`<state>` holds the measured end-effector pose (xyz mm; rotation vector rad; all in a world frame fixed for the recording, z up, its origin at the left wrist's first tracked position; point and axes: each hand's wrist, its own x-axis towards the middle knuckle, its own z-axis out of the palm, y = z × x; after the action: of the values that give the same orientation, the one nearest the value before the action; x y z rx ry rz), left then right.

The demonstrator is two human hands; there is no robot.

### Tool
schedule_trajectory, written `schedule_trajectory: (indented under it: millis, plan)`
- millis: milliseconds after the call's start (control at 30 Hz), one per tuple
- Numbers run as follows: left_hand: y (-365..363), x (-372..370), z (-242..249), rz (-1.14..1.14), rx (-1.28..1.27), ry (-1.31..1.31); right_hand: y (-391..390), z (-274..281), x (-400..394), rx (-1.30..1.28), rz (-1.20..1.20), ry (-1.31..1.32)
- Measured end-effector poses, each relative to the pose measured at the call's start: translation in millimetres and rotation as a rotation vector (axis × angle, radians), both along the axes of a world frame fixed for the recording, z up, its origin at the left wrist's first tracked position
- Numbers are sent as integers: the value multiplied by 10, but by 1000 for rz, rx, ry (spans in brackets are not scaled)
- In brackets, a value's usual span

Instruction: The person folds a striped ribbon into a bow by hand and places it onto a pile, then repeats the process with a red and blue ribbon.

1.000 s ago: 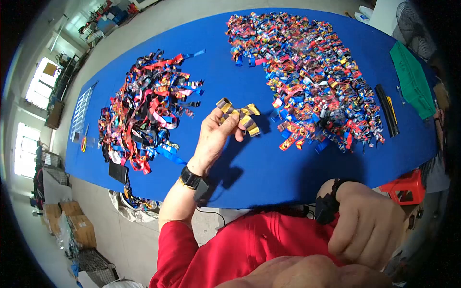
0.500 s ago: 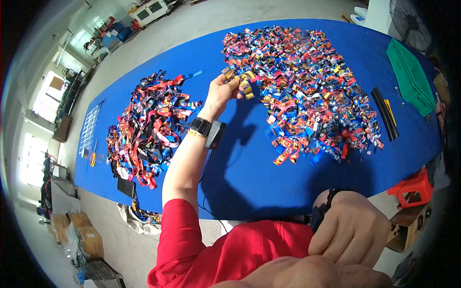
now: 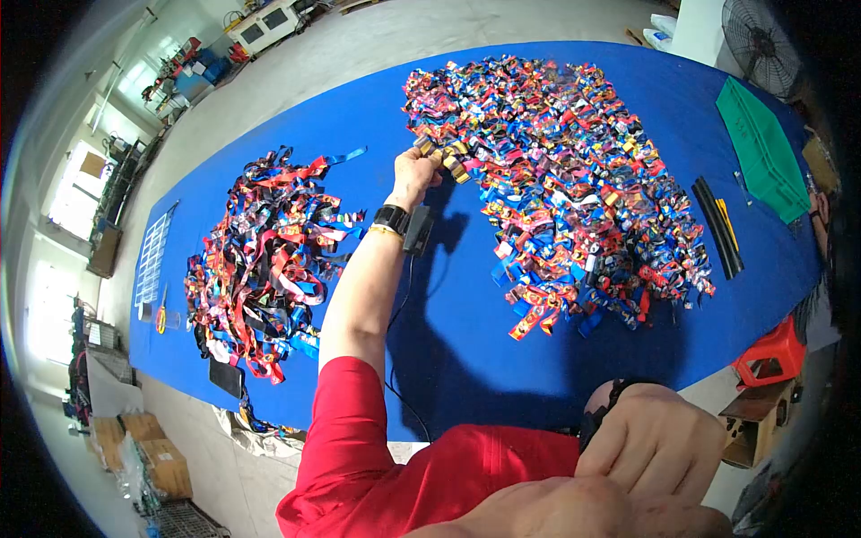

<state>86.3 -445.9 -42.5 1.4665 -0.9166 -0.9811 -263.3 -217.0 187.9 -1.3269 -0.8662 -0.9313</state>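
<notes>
My left hand point(image 3: 418, 172) reaches over the blue table point(image 3: 359, 188) with its fingers closed on a gold and dark ribbon strip point(image 3: 454, 167). That strip lies at the left edge of a large pile of folded colourful ribbons point(image 3: 556, 179). To the left is a looser heap of long ribbons point(image 3: 269, 260), mostly red, blue and black. My right hand point(image 3: 655, 439) is near my chest at the bottom right, its fingers curled down; what it holds, if anything, is hidden.
A green bin point(image 3: 762, 152) and black strips point(image 3: 716, 229) with a yellow tool lie at the right. Scissors point(image 3: 161, 314), a white rack point(image 3: 154, 260) and a dark flat object point(image 3: 226, 377) are at the left. A red stool point(image 3: 773, 354) stands lower right.
My left hand has shifted slightly down and left with the gold strip, which now rests closer against the big pile. My view has tilted a little; my right hand stays curled by my chest.
</notes>
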Motion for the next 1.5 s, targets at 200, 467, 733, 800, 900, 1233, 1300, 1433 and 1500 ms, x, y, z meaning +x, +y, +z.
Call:
schedule_trajectory:
  millis: [200, 467, 733, 800, 900, 1233, 1300, 1433, 1500]
  plan:
    - [-107, -15, -63, 18, 20, -97, 4, 4, 69, 69, -63, 33]
    - [-96, -63, 24, 170, 145, -312, -33, -23, 101, 83, -64, 45]
    - [-52, -186, 120, 370, 238, -904, -46, -240, 0, 71, 105, 10]
    - [25, -239, 230, 346, 222, -934, -22, -242, -11, 85, 86, 17]
    - [84, -224, 223, 321, 186, -987, -17, -251, -15, 92, 91, 24]
    - [213, -274, 218, 88, -196, -1243, -107, -250, 1, 10, 113, -4]
    - [234, -276, 154, -89, -303, -1285, -83, -100, 67, 42, 34, 28]
    - [219, -303, 30, -96, -225, -1259, -65, -48, 89, 58, -10, 44]
    - [214, -304, 8, -97, -185, -1246, -57, -45, 84, 63, -12, 48]
